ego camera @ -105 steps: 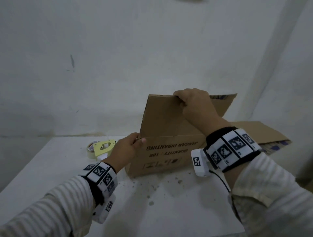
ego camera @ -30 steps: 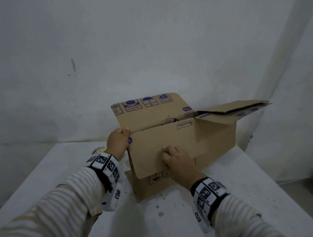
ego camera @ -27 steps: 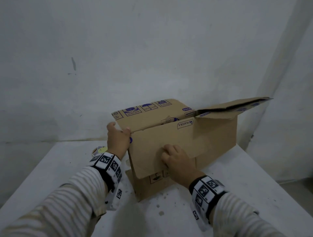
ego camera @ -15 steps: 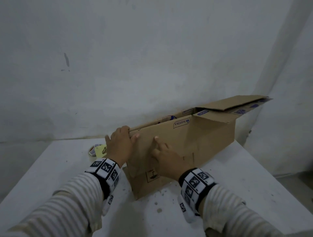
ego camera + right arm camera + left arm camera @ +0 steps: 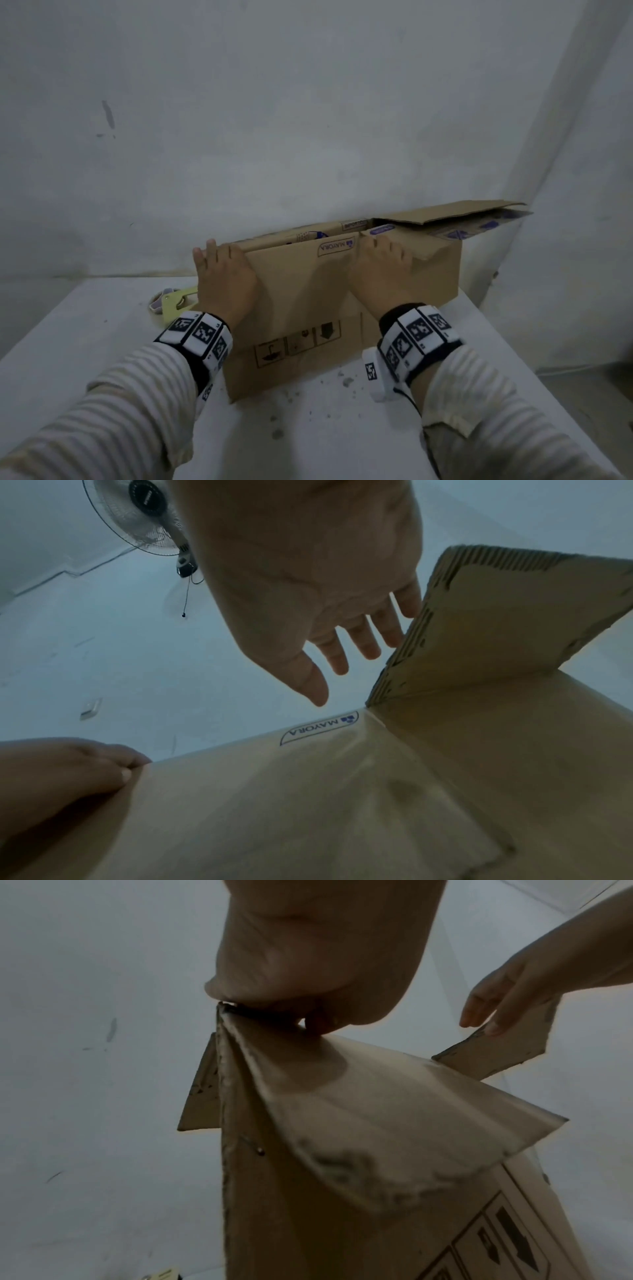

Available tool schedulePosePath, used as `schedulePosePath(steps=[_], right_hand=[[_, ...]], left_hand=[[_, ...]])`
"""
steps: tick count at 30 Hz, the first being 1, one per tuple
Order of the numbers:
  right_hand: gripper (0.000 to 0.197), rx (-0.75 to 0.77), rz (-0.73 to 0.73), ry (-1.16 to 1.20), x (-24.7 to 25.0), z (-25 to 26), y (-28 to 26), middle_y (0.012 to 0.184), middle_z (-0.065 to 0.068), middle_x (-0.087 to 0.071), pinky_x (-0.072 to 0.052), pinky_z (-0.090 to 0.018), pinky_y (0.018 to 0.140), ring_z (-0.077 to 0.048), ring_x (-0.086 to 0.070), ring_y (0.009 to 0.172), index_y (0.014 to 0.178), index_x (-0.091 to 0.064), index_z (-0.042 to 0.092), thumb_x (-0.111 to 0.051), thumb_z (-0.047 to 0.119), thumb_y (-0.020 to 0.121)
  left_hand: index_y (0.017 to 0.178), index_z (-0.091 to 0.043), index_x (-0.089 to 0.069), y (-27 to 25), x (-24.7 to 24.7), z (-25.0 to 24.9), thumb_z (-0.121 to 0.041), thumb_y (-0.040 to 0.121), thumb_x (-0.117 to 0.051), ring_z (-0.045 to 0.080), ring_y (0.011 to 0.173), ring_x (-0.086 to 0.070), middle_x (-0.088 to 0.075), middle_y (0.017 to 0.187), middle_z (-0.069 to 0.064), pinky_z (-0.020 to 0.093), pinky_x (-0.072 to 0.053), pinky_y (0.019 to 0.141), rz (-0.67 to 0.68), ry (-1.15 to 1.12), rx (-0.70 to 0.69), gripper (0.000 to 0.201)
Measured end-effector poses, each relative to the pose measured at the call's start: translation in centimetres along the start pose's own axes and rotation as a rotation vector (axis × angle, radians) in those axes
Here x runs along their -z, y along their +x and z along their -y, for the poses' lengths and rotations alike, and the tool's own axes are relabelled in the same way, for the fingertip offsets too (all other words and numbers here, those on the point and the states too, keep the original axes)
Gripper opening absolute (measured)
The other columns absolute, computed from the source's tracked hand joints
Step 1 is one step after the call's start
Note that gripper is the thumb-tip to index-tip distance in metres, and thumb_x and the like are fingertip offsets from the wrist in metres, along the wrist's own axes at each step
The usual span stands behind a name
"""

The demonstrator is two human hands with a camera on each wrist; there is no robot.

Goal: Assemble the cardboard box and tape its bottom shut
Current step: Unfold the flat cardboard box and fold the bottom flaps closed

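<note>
Striped sleeves (image 5: 130, 404): nearest the camera, each wrist wearing a band of black-and-white markers.
Table (image 5: 85, 329): white, speckled with dark crumbs just in front of the box.
Box (image 5: 308, 308): brown cardboard, standing on the table near the wall, its arrow symbols printed upside down – the bottom faces up.
Near flap (image 5: 301, 270): folded up against the top edge, "MAYORA" printed on it upside down.
Left hand (image 5: 224, 277): at the box's left top corner, fingers curled over the edge; the wrist view shows it pinching the corner of the flap.
Right hand (image 5: 383, 270): at the top edge further right, fingers straight and spread, tips just beside the end flap (image 5: 445, 219) – which sticks out to the right.
Tape dispenser (image 5: 171, 303): yellow-green, on the table left of the box, partly behind the left hand.
Wall (image 5: 308, 120): grey-white, behind everything.
</note>
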State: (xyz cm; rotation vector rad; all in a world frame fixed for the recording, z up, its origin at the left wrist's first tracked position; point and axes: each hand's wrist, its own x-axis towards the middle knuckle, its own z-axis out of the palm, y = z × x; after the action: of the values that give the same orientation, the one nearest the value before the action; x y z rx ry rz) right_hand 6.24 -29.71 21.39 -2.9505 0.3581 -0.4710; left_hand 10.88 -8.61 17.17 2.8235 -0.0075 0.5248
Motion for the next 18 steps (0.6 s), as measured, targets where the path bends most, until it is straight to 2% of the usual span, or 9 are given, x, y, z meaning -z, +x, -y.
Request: schedulePosePath(steps=[2,5,7,9,11,14,18], right_hand=[[0.047,-0.031,0.042,0.046,-0.2,-1.5,0.1,0.140,-0.013,-0.042,-0.030,-0.047,0.104,-0.032,-0.039,0.127,0.136,-0.038,0.013,-0.034,0.017,0.090],[0.052,-0.090,0.136,0.152,-0.9,-3.8,0.8,0.152,-0.012,-0.028,-0.026,-0.048,0.110,-0.031,-0.025,0.139,0.144,-0.028,0.013,-0.033,0.019,0.093],[0.055,-0.112,0.203,0.236,-1.6,-5.9,1.6,0.155,-0.011,-0.021,-0.023,-0.046,0.114,-0.031,-0.017,0.143,0.147,-0.023,0.012,-0.036,0.020,0.094],[0.060,-0.089,0.256,0.291,-2.4,-7.7,2.3,0.156,-0.011,-0.016,-0.021,-0.044,0.117,-0.032,-0.012,0.144,0.149,-0.019,0.011,-0.040,0.016,0.093],[0.063,-0.022,0.298,0.316,-3.2,-9.1,2.8,0.159,-0.008,-0.007,-0.017,-0.041,0.119,-0.030,-0.005,0.146,0.151,-0.014,0.009,-0.041,0.011,0.094],[0.062,0.063,0.304,0.352,-4.1,-10.9,3.7,0.160,-0.004,-0.004,-0.018,-0.038,0.118,-0.028,-0.004,0.146,0.151,-0.015,0.011,-0.040,0.008,0.095],[0.062,0.127,0.315,0.348,-4.8,-12.5,4.9,0.160,-0.006,0.000,-0.020,-0.040,0.117,-0.029,-0.003,0.146,0.151,-0.018,0.016,-0.042,0.008,0.095]], left_hand=[[0.140,0.003,-0.036,0.3,-0.2,-1.5,-0.016,0.097,-0.027,0.037,0.145,-0.016,-0.034,0.149,0.021,0.052,0.001,0.119,0.023,0.031,0.025,0.048],[0.133,-0.001,-0.043,0.6,-0.9,-4.1,-0.036,0.100,-0.026,0.037,0.138,-0.029,-0.042,0.143,0.021,0.053,-0.009,0.118,0.069,0.098,0.003,0.052],[0.126,-0.006,-0.047,0.4,-2.0,-6.4,-0.040,0.099,-0.026,0.035,0.129,-0.037,-0.047,0.136,0.018,0.052,-0.021,0.113,0.064,0.126,-0.033,0.049],[0.122,-0.009,-0.047,0.2,-2.9,-8.4,-0.042,0.098,-0.026,0.035,0.125,-0.040,-0.048,0.133,0.016,0.051,-0.027,0.108,0.057,0.150,-0.031,0.046],[0.124,-0.011,-0.046,0.5,-3.1,-10.1,-0.050,0.096,-0.024,0.036,0.126,-0.037,-0.046,0.135,0.016,0.053,-0.026,0.106,0.088,0.153,0.035,0.053],[0.133,-0.012,-0.040,1.3,-3.3,-11.9,-0.062,0.091,-0.023,0.037,0.135,-0.027,-0.037,0.143,0.017,0.060,-0.018,0.107,0.155,0.136,0.128,0.067],[0.136,-0.012,-0.036,2.0,-3.5,-13.4,-0.055,0.094,-0.025,0.037,0.142,-0.016,-0.029,0.149,0.017,0.064,-0.010,0.112,0.167,0.096,0.179,0.062]])
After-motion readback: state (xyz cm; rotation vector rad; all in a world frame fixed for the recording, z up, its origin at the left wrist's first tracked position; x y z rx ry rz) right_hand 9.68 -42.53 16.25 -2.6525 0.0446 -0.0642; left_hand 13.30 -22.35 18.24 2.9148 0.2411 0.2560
